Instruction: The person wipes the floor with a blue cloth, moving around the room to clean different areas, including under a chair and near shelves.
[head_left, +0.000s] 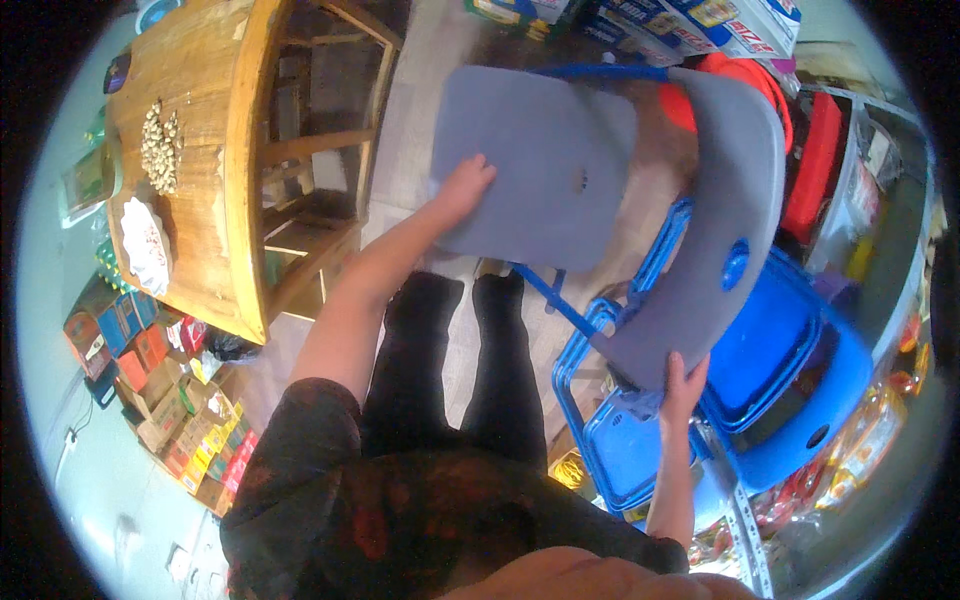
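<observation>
A folding chair with a grey plastic seat (525, 180), a grey backrest (739, 165) and blue metal tubing stands unfolded before me. My left hand (469, 186) rests on top of the seat, near its left side, with the fingers curled. Whether anything is under those fingers is hidden. With my right hand (682, 386) I grip the near end of the backrest, thumb on its face. Below that end hangs some crumpled translucent plastic (637, 397). A dark mark (584, 180) shows on the seat.
Blue folding chairs (765, 345) crowd the right, beside a metal shelf (911, 247) with packaged goods. At left, a wooden table (202, 97) bears a pile of small pale pieces (159, 146) and a white scalloped dish (145, 244). Cartons (199, 442) stack at lower left; printed boxes (675, 30) stand ahead.
</observation>
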